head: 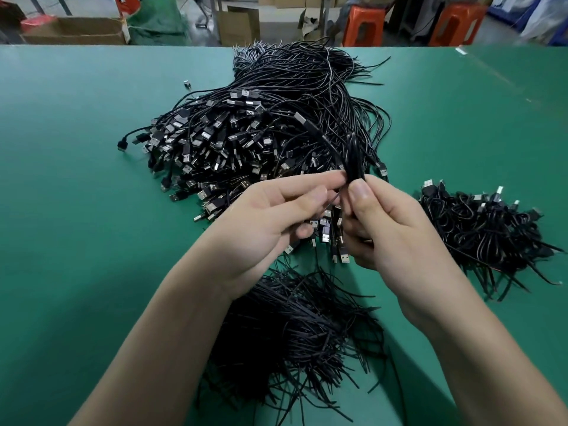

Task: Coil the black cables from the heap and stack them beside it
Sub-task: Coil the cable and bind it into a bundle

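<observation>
Green matting covers the table [76, 179]; the heap [246, 133] of black cables fills centre frame, and the stack [482, 229] of coiled ones lies at right, apart from it. Mid-frame the left hand [270, 222] pinches a folded cable [353, 155] between thumb and forefinger, and the right hand [390, 229] grips its loops under the thumb. Even loops, pinched tight while the free end is wound, seem best — slack would likely let them spring open.

Black cables [270, 124], green table [76, 179]

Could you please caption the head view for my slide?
Left hand and right hand pinch a looped cable over the heap, coiled stack alongside.
</observation>
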{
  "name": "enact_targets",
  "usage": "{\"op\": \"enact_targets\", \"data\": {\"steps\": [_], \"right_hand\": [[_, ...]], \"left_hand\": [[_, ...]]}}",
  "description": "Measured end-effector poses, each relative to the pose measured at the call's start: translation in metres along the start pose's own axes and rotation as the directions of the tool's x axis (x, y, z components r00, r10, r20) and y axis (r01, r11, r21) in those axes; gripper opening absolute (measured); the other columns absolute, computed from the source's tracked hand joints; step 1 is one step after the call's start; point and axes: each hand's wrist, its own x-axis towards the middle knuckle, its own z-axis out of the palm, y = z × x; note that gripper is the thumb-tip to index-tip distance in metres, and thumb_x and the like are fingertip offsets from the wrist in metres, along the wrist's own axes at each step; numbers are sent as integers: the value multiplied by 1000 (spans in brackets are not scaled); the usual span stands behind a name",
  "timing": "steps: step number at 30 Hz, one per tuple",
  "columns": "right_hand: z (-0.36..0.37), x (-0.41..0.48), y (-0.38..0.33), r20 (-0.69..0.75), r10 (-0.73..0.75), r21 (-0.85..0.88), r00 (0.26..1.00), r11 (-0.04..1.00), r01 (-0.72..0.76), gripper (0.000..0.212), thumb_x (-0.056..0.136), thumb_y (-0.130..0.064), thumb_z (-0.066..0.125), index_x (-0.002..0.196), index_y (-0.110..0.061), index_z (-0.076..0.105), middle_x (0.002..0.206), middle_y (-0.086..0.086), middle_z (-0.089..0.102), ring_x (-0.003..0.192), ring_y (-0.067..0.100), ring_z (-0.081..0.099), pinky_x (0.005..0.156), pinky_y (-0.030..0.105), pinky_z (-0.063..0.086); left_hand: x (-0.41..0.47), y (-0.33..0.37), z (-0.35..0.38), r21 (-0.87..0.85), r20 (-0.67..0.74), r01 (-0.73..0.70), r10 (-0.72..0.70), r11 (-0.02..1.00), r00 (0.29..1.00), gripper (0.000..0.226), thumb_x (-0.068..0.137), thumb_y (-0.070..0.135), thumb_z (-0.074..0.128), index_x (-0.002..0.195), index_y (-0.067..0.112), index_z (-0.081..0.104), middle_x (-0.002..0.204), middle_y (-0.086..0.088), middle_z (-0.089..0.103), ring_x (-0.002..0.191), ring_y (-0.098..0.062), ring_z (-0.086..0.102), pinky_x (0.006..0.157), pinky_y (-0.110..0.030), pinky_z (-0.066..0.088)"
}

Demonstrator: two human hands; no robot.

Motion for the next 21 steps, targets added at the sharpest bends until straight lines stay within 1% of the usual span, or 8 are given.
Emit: {"op": "enact_targets", "data": {"steps": [3, 6, 8, 12, 15, 17, 18, 21], "right_hand": [[1, -1, -2, 15, 15, 44, 1000, 999, -16, 37, 110, -26, 39, 77, -12, 45, 58, -14, 35, 48, 5, 29, 45, 15, 27], [4, -4, -6, 37, 26, 114, 999, 993, -30, 37, 110, -27, 39, 75, -13, 45, 59, -13, 35, 49, 5, 32, 45, 13, 29], [5, -6, -8, 67, 33, 180, 997, 983, -45, 37, 109, -28, 39, 77, -12, 44, 60, -10, 34, 50, 8, 32, 45, 14, 28], [2, -7, -9, 131, 37, 206, 991, 977, -63, 39, 106, -35, 41, 80, -5, 40, 63, -4, 31, 52, 12, 30, 46, 21, 23], [-2, -7, -9, 176, 32, 193, 984, 979, -66, 37, 105, -36, 41, 80, -10, 45, 63, -3, 30, 52, 13, 28, 46, 21, 22], [-6, -6, -8, 227, 33, 192, 973, 978, -78, 35, 105, -37, 42, 80, -13, 50, 62, -4, 29, 50, 13, 27, 46, 19, 22], [-8, -6, -8, 258, 41, 195, 965, 976, -93, 35, 105, -37, 42, 80, -14, 52, 60, -6, 29, 48, 12, 26, 45, 18, 23], [-13, -5, -6, 337, 79, 212, 938, 964, -158, 37, 106, -38, 42, 77, -19, 56, 57, -10, 30, 45, 11, 25, 46, 18, 22]], "left_hand": [[1, -4, 3, 28, -15, -38, 38, 999, 999, 25, 86, 19, 73, 110, 19, 81, 95, 5, 76, 84, -3, 59, 66, -15, 43], [3, -6, 6, -1, -37, -90, 90, 996, 995, 25, 83, 13, 72, 102, 24, 84, 100, 2, 79, 94, -7, 69, 82, -18, 53], [3, -8, 8, -34, -36, -133, 131, 991, 991, 25, 78, 16, 77, 101, 23, 84, 101, -2, 80, 96, -10, 73, 87, -21, 56], [4, -12, 10, -36, -35, -165, 164, 986, 986, 34, 79, 19, 79, 113, 13, 80, 105, -11, 76, 96, -17, 71, 90, -27, 56], [3, -12, 10, 13, -22, -189, 190, 982, 982, 38, 85, 17, 82, 120, 6, 73, 97, -4, 77, 94, -16, 70, 89, -28, 55], [2, -11, 9, 51, 2, -212, 213, 976, 977, 22, 91, 14, 73, 112, 6, 74, 88, 5, 75, 87, -11, 69, 84, -24, 54], [1, -10, 8, 69, 26, -223, 221, 972, 975, 12, 94, 14, 70, 103, 12, 76, 84, 8, 74, 84, -9, 68, 82, -22, 54], [-1, -7, 9, 124, 87, -237, 228, 964, 970, 19, 95, 20, 64, 83, 25, 78, 83, 10, 71, 84, -10, 66, 82, -22, 52]]}}
